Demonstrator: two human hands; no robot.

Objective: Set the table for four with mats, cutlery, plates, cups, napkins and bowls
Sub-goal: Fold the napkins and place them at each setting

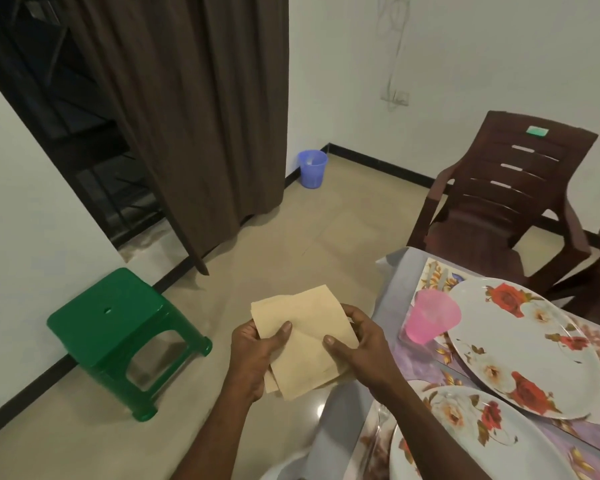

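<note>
Left hand [253,355] grips a small stack of beige napkins [305,341] from the left, thumb laid across the top sheet, fingers curled beneath. Right hand [357,344] holds the same stack from the right, thumb pressing on the top napkin, fingers wrapped round the far edge. Sheets fanned slightly, corners offset. Stack held in the air over the floor, just left of the table's near-left corner.

Table [392,299] at right, under a pale cloth with floral mats. Pink cup [430,320] stands near the left edge, touching or just beside a large oval rose-patterned plate [523,348]. A second rose plate [465,427] nearer the camera; a fork [378,420] lies to its left.

Brown plastic chair [510,195] at the far end of the table. Green stool [125,337] by the left wall. Blue bin [312,168] in the far corner, beside a brown curtain [194,109].
</note>
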